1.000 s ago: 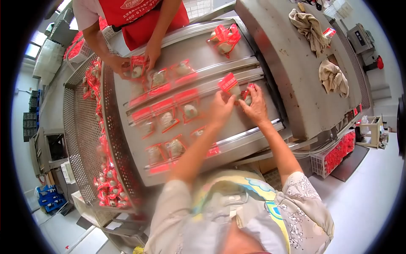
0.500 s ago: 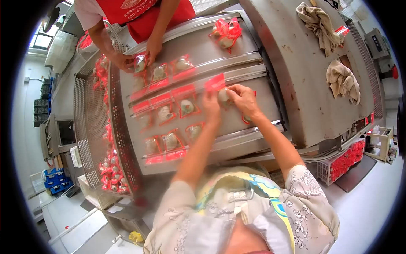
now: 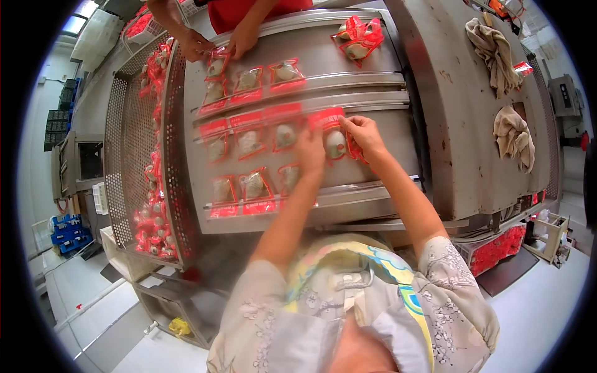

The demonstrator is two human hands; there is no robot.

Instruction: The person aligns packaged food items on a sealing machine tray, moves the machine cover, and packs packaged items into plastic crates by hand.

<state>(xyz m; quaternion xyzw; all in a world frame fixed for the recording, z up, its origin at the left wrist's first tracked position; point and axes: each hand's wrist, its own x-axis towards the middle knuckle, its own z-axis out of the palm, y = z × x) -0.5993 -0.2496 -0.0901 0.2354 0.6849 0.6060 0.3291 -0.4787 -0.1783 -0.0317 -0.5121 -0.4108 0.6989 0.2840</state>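
Observation:
My right hand (image 3: 367,138) pinches the upper right corner of a red-topped clear packet (image 3: 336,142) with a pale egg-shaped item inside. Another red packet shows partly under its fingers. My left hand (image 3: 310,150), blurred, is at the packet's left edge; its fingers are smeared. The packet lies on the metal tray (image 3: 367,163), at the right end of a row of similar packets, beside a neighbouring packet (image 3: 285,135). Below that row lie more packets (image 3: 255,184). Across the metal bars is a further row, including one packet (image 3: 286,71).
A co-worker's hands (image 3: 244,38) hold a packet at the top left. Several packets are piled (image 3: 359,40) at the tray's far right. A perforated bin (image 3: 127,137) of packets stands left. Cloths (image 3: 513,138) lie on the metal housing (image 3: 463,118) at right.
The packet in my hands has come down onto the tray beside its row. My right hand has shifted to its upper right corner. The view has shifted, and the tray appears higher.

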